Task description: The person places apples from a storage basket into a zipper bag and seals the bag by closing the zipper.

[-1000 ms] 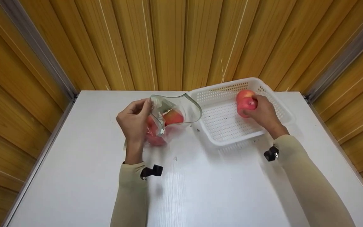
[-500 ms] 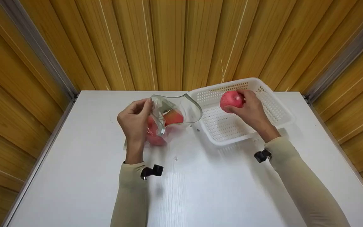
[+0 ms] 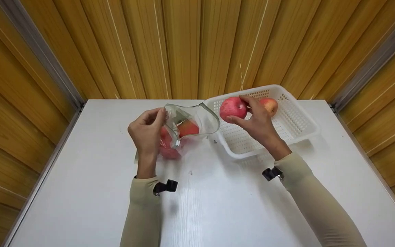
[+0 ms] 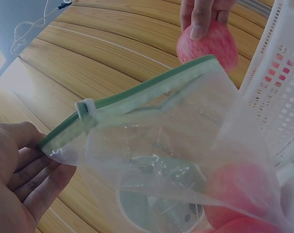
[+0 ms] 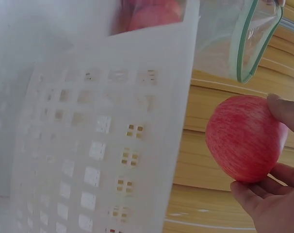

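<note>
The red apple hangs in the air over the left end of the white basket, towards the table's far edge, just beside the mouth of a clear bag and apart from it. It looks firm and smooth, with fair heft for its size; I'd expect it to roll or slip if held by one side, and to bruise if dropped. Gripping it across its widest part seems soundest.

That is much how the right hand has it: spread to the fruit's width, thumb on the near side, fingers on the far side, stem hollow turned towards the palm.

The left hand is nearly closed, thumb and fingers pinching the left corner of the bag, whose green-edged mouth gapes. The film looks thin and limp, so the rim is the place to hold it. A white slider sits on that rim. Red apples lie in the bag, left of the middle of the table.

A yellower apple sits in the basket, near the table's far edge. Behind rises a wood-look wall.
</note>
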The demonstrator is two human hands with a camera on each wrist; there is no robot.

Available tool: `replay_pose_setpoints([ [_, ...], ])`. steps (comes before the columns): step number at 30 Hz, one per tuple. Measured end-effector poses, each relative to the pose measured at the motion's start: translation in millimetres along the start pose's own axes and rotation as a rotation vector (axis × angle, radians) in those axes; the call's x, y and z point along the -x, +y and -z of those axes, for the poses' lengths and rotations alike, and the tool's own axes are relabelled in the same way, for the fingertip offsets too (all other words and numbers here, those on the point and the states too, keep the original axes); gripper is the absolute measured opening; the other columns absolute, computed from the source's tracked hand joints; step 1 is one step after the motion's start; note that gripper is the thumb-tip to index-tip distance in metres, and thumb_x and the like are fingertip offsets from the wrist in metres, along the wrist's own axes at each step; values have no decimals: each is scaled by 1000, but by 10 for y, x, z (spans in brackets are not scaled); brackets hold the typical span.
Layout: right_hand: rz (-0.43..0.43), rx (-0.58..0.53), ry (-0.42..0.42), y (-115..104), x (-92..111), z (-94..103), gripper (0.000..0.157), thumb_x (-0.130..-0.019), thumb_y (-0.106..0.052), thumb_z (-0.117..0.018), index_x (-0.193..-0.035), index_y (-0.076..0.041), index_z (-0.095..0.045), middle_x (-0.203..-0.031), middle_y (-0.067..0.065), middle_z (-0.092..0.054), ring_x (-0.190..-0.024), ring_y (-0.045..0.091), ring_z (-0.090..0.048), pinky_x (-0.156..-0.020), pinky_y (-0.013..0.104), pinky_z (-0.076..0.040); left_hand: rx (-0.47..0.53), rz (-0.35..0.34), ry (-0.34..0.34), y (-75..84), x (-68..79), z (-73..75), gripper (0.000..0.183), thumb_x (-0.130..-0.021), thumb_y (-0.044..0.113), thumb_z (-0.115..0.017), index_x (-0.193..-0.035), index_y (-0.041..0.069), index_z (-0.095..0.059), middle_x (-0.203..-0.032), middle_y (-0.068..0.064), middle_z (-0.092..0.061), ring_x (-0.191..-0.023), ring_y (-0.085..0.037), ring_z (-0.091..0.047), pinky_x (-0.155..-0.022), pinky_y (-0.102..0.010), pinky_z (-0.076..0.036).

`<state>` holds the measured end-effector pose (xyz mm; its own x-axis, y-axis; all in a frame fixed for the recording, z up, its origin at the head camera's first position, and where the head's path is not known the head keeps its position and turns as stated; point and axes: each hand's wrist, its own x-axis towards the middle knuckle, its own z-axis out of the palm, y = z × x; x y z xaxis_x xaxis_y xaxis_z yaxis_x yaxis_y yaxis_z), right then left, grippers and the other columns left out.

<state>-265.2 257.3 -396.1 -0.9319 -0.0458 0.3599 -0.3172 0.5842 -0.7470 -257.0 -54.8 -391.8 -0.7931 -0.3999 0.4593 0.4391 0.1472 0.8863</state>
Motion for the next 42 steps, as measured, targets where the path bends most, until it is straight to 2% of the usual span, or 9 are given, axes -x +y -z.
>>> replay_pose_setpoints([
  [5, 45, -67, 32, -115, 16, -149, 83, -85, -28, -94, -151, -1, -51, -148, 12, -56, -133, 27, -55, -112, 45, -49, -5, 12, 3, 37, -1, 15, 8, -93, 1, -81, -93, -7, -81, -82, -15, -78, -68, -15, -70, -62, -18, -56],
  [9, 84, -115, 46, -222, 41, -267, 81, -85, -26, -93, -150, 0, -51, -146, 12, -57, -132, 24, -56, -110, 42, -51, -8, 5, 1, -46, -18, 39, 10, -93, 7, -84, -95, -2, -83, -84, -12, -79, -69, -15, -71, -62, -19, -57],
  [14, 121, -121, 32, -325, 67, -375, 80, -86, -26, -93, -150, 0, -52, -146, 12, -57, -132, 22, -56, -109, 40, -51, 22, -16, -5, -130, -36, 60, 11, -93, 13, -85, -94, 2, -84, -83, -8, -79, -69, -16, -72, -63, -21, -58],
  [24, 194, -134, 21, -480, 80, -491, 79, -85, -21, -93, -149, 3, -52, -146, 15, -57, -133, 24, -58, -109, 38, -51, 21, -13, -13, -124, -41, 51, 12, -93, 14, -85, -93, 2, -84, -83, -6, -79, -70, -18, -73, -64, -23, -59],
  [35, 339, -11, -6, -450, 101, -676, 78, -85, -19, -93, -146, 6, -53, -146, 20, -57, -134, 29, -57, -110, 41, -50, 27, 0, -21, -119, -33, 39, 12, -94, 15, -84, -94, 3, -84, -83, -7, -79, -71, -17, -72, -65, -23, -60],
  [42, 340, 44, -47, -407, 126, -739, 78, -86, -23, -92, -148, 3, -53, -150, 18, -55, -139, 29, -54, -112, 43, -49, 21, -34, -3, -127, -43, 18, 10, -93, 8, -84, -92, -1, -83, -81, -11, -78, -67, -19, -70, -61, -19, -56],
])
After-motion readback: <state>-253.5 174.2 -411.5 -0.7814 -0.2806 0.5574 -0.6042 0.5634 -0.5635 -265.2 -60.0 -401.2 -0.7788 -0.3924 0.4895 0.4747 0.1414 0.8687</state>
